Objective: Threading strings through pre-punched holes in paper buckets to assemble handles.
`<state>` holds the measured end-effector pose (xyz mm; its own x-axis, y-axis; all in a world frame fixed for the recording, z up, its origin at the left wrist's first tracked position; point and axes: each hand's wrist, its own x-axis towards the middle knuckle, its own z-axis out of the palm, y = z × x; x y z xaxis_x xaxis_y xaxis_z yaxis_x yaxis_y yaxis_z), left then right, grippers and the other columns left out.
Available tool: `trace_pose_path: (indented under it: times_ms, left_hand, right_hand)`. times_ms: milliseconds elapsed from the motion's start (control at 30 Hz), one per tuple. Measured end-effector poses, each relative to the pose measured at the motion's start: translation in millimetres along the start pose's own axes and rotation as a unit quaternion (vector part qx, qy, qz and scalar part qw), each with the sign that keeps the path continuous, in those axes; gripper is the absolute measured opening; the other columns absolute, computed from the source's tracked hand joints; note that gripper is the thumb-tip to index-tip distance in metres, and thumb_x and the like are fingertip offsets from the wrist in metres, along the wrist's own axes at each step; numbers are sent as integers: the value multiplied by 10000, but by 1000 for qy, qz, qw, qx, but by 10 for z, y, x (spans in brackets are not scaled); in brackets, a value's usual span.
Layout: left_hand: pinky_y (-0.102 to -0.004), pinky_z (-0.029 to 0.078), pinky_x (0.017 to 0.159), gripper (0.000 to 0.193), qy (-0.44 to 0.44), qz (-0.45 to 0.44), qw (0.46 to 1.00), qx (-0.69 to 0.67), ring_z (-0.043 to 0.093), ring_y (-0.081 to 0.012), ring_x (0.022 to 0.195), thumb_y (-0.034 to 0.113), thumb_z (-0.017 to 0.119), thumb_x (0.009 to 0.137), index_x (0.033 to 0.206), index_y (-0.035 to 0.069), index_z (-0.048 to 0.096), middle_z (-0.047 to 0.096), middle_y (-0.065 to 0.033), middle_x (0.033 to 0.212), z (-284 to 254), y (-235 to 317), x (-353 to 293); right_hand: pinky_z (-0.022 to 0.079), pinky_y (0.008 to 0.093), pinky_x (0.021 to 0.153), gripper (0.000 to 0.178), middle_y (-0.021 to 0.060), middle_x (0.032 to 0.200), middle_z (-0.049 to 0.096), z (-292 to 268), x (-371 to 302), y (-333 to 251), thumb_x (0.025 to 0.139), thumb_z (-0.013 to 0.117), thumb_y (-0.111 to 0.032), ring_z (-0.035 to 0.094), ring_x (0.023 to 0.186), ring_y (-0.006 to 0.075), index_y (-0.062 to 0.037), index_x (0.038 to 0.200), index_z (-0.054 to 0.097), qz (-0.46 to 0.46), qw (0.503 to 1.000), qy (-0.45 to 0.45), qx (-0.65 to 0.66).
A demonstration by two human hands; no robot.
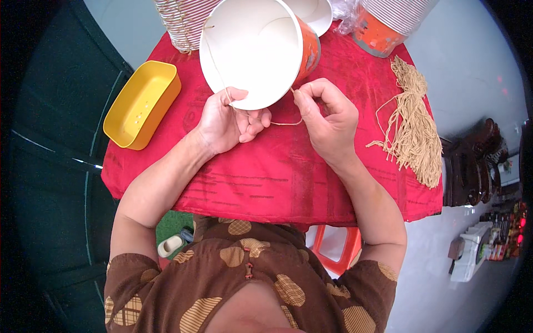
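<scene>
A large white-lined paper bucket [252,53] with an orange printed outside lies tilted, its mouth facing me. My left hand [225,119] grips the lower rim, thumb inside the mouth and fingers curled below. A thin tan string [286,124] runs from a knot inside the bucket's far left wall, down past my left thumb and under the rim to the right. Close to the bucket's lower right outer wall, my right hand [330,119] is closed, pinching the string's end between thumb and forefinger.
On the red tablecloth [244,188] are a yellow plastic basket [122,119] at left and a bundle of tan strings [413,130] at right. Nested buckets [186,25] with string handles stand far left, another stack [377,30] far right. An orange stool [347,250] is below the table.
</scene>
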<state>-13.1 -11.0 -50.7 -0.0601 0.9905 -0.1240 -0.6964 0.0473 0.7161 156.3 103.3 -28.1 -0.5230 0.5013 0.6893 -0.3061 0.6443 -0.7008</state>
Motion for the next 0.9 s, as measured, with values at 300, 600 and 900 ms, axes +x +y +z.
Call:
trace_pose_path:
  times_ms: [300, 600, 900]
  left_hand:
    - [-286, 378, 389, 395, -11, 11, 1000, 17, 516, -207, 499, 373, 511, 848, 718, 8, 589, 624, -208, 747, -52, -14, 10]
    - [-279, 382, 392, 396, 6, 24, 999, 44, 523, -189, 496, 370, 483, 862, 776, 0, 594, 629, -189, 743, -50, -26, 11]
    - [-257, 364, 374, 318, 102, 111, 980, 130, 503, -156, 473, 228, 385, 936, 909, -36, 561, 627, -161, 729, -6, -67, 10]
  right_hand:
    - [446, 252, 579, 84, 50, 741, 591, -9, 0, -12, 856, 651, 17, 556, 656, 97, 15, 804, 584, 6, 1000, -3, 0]
    - [450, 257, 587, 76, 60, 754, 602, -9, -15, 14, 864, 647, 3, 564, 662, 109, 20, 815, 592, 22, 1000, 2, -9]
    - [426, 210, 612, 126, 8, 767, 617, 6, -23, 50, 943, 596, -65, 529, 680, 63, 42, 959, 659, 170, 980, 2, 104]
